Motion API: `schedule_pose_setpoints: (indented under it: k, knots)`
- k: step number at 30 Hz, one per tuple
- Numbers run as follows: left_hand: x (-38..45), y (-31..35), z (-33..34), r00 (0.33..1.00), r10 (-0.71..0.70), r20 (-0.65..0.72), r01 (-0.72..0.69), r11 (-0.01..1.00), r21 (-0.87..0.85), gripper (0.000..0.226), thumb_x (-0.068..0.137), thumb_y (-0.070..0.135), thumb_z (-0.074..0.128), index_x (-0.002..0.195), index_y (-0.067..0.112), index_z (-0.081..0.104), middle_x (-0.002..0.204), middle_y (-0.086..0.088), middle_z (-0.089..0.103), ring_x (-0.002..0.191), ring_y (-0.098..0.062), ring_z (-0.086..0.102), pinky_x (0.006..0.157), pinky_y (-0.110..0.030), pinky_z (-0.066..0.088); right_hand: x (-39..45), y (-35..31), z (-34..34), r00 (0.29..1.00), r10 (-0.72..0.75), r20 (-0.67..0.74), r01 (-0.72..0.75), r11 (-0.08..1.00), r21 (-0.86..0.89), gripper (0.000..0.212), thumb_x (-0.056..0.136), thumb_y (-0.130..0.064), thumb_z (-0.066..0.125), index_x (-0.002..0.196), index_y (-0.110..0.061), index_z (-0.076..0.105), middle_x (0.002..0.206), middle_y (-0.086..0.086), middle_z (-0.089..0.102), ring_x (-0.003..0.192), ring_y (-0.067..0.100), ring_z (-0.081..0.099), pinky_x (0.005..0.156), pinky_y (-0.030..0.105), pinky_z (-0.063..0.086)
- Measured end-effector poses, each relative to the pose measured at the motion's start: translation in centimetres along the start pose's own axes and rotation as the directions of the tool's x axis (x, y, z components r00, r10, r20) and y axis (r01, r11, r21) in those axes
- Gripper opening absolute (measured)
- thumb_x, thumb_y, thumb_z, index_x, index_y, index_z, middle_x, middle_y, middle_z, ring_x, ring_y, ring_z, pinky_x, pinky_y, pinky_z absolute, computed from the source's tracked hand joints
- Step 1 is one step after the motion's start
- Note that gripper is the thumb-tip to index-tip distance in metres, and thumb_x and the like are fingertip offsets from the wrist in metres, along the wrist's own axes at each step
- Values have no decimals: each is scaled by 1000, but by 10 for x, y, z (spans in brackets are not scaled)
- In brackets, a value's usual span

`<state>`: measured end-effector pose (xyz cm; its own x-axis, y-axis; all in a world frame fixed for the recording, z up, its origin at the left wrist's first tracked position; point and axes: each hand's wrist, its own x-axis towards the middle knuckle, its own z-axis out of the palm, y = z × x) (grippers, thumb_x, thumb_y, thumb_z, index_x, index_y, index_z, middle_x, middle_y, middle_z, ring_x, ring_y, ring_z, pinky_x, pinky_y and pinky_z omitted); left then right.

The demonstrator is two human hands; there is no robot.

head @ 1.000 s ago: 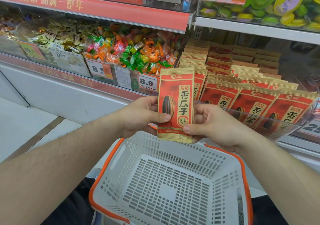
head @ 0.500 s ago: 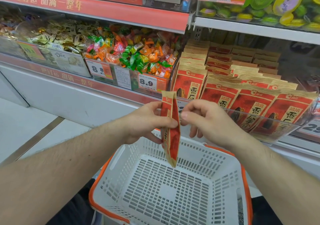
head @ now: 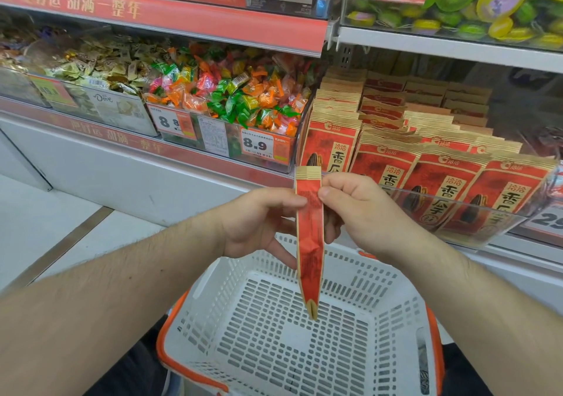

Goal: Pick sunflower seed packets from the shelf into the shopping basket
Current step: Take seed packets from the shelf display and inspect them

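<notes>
Pinching one flat red-and-tan paper seed packet (head: 309, 237) edge-on, left hand (head: 259, 222) at 9 o'clock, right hand (head: 362, 209) at 3, above white slotted plastic basket (head: 393, 313). Risk: uneven release could tip it past the rim. Packet face unreadable; basket's near edge cut off.

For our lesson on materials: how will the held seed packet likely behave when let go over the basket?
The sunflower seed packet hangs straight from a pinch near its top, so probably fairly stiff and light. Seen edge-on it looks thin, so it likely drops flat into the shopping basket and will not roll.
</notes>
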<state>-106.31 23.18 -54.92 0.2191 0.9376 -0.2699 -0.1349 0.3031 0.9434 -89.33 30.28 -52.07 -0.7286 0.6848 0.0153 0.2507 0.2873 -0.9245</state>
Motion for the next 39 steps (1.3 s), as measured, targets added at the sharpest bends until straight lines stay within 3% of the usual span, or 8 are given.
schedule_pose_setpoints:
  k: [7,13,15,20,29,35,37,39]
  knots:
    - [2,-1,-1,1000,-4,30,5,1000,-20,47,70,43,62,101,9,70,103,-16,68,95,-27,65,65,-44,59,-1,0,1,1000,-3,28,2,999,52,28,103,-4,40,90,17,54,62,12,62,48,16,57,52,28,46]
    - [-2,5,-6,994,-10,-111,3,998,-63,42,71,35,64,104,10,68,101,-14,68,96,-31,63,74,-57,58,-4,-1,-8,997,-78,-11,76,989,-131,28,99,-14,52,74,-12,63,64,0,64,55,13,61,56,24,46]
    - [-3,10,-9,988,-6,-152,-10,995,-104,48,71,35,63,109,6,63,103,-15,66,96,-34,62,69,-54,59,-7,-4,-15,995,-39,92,57,979,-196,29,97,-20,58,72,-8,65,65,3,66,57,15,62,56,25,47]
    - [-3,14,-10,980,8,-199,-42,986,-164,51,74,35,58,119,10,55,116,-20,58,96,-35,62,68,-54,59,-15,-10,-11,946,95,310,79,860,-504,33,90,-36,66,70,-10,66,70,8,68,67,24,67,68,46,56]
    - [-4,13,-8,980,-33,-195,-2,985,-175,47,74,38,59,111,9,56,115,-14,51,80,-30,67,64,-50,60,-11,-5,-14,881,152,448,27,929,-368,25,100,-12,54,82,2,65,62,-10,67,67,10,66,69,21,49]
    - [-3,12,-12,981,-22,-191,-15,982,-191,51,74,35,57,119,12,55,117,-19,56,94,-35,63,69,-54,59,-11,-3,-16,882,112,457,40,950,-310,24,96,-18,62,77,-4,67,66,-5,69,66,12,67,69,25,52]
    - [-3,13,-12,986,-1,-168,-34,978,-207,53,72,32,56,121,11,55,117,-19,61,95,-34,63,69,-52,59,-11,-4,-16,918,71,390,29,969,-244,24,86,-30,67,76,-8,68,64,-5,68,61,9,64,62,22,51]
    - [-5,14,-13,992,33,-121,-60,973,-222,62,65,28,65,123,7,56,115,-16,67,94,-32,66,73,-52,57,-8,2,-17,978,46,203,-11,986,-168,35,73,-44,67,78,-10,64,60,-5,60,54,9,56,55,23,45]
